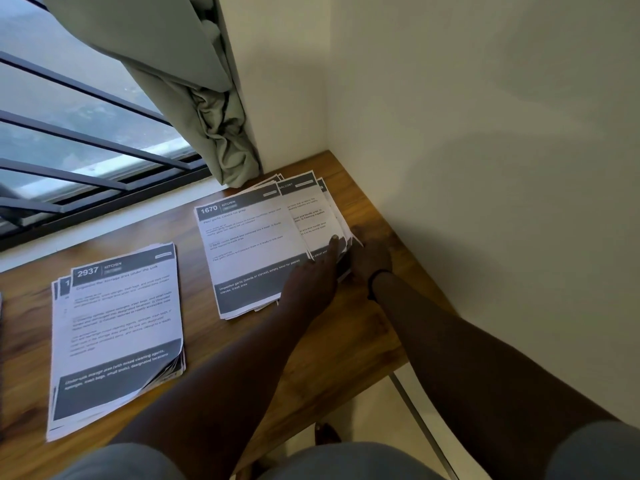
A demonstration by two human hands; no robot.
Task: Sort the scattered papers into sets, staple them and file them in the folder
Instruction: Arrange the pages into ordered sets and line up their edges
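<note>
In the head view, two piles of printed papers lie on the wooden tabletop (346, 341) under a barred window (69, 126). The near pile (114, 334), with "2937 KITCHEN" on top, lies at the left with a curled lower corner, well apart from both hands. The far pile (263, 247), fanned and topped by a sheet "1670 KITCHEN", lies near the wall corner, beside a grey curtain (207, 109). The left hand (311, 275) rests on this pile with fingers extended. The right hand (369, 254) touches its right edge; I cannot tell its grip.
</note>
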